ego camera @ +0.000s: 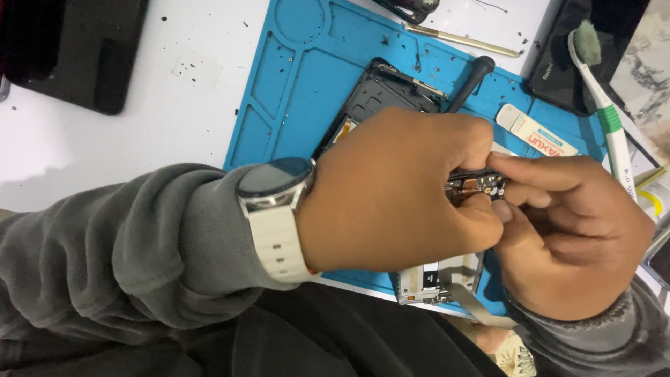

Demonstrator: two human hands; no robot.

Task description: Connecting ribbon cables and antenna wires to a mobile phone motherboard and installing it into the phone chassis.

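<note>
A small dark circuit board (481, 186) is being pinched between both hands, the left hand (391, 192) and right hand (569, 234) closing on it above the opened phone chassis (380, 94), which is lying stripped on the blue repair mat (293, 84); a screwdriver (471, 82) is resting nearby.

Mat (293, 98): showing bright blue, moulded compartments, speckled with dark crumbs.
Tabletop (174, 112): reading white, with a few dark specks.
Circuit board (478, 185): appearing black with copper-brown patches and small metallic dots.
Phone frame (380, 94): showing black, with an orange-tan strip at one edge.
Toothbrush (607, 119): showing white handle, green band, greyish bristles.
Screwdriver (471, 84): appearing black.
Tweezers (460, 40): showing pale gold.
Flat tool (534, 130): showing white with red lettering.
Watch (276, 202): showing dark face, silver case, cream strap.
Sleeves (125, 244): reading plain grey.
</note>
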